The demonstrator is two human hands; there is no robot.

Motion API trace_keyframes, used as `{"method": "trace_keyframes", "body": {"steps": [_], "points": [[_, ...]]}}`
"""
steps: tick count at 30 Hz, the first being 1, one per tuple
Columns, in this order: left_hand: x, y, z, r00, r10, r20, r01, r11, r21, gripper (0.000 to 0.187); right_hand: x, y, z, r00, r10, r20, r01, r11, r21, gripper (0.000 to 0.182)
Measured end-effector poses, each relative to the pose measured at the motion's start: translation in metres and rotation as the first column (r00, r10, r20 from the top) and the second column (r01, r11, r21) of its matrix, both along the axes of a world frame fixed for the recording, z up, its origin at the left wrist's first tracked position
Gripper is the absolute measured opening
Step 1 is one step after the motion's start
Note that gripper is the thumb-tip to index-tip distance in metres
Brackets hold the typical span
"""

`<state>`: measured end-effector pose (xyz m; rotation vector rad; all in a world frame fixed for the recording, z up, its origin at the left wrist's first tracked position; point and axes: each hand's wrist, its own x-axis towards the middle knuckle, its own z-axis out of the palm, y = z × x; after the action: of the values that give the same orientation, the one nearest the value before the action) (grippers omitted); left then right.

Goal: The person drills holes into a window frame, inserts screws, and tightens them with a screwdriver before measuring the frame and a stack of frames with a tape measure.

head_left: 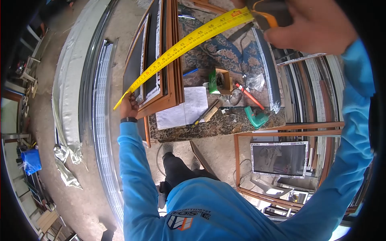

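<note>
My right hand [311, 30], at the upper right, is closed round the dark case of a tape measure [271, 14]. Its yellow blade [193, 40] stretches down and left across a brown-framed window panel [175, 76]. Near the blade's far end, my left hand [128, 106] has its fingers closed on the tape beside the panel's lower left corner. The panel lies on the left part of a worn workbench [209, 134] and sticks out past its side. Part of the right hand is cut off by the view's top edge.
The bench holds a written sheet [183, 108], a knife [206, 113], an open green box [220, 81], a red-orange tool [250, 97] and a green tool [256, 117]. Long profiles [100, 88] lie on the floor at left. A framed pane [278, 159] and stacked profiles stand at right.
</note>
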<state>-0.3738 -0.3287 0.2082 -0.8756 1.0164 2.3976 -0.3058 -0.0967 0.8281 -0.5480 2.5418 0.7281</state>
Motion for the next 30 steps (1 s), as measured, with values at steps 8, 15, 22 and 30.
{"method": "trace_keyframes", "body": {"steps": [8, 15, 22, 30], "points": [[-0.003, -0.001, -0.023, 0.999, -0.046, 0.017, 0.048, 0.981, -0.189, 0.024, -0.023, -0.002, -0.011, 0.985, 0.071, 0.156, -0.054, 0.992, -0.115, 0.040], [0.001, -0.003, -0.027, 0.993, -0.110, 0.038, 0.116, 0.951, -0.287, 0.028, -0.016, 0.003, -0.045, 0.982, 0.184, -0.049, -0.188, 0.975, -0.117, 0.041], [0.005, -0.006, -0.038, 0.994, -0.079, 0.072, 0.100, 0.932, -0.348, 0.026, -0.018, -0.012, -0.055, 0.988, 0.149, -0.030, -0.150, 0.988, -0.046, 0.041], [0.016, -0.009, -0.055, 0.997, -0.055, 0.050, 0.071, 0.911, -0.407, 0.021, -0.030, -0.015, -0.063, 0.995, 0.022, 0.094, -0.011, 0.993, -0.118, 0.039]]}}
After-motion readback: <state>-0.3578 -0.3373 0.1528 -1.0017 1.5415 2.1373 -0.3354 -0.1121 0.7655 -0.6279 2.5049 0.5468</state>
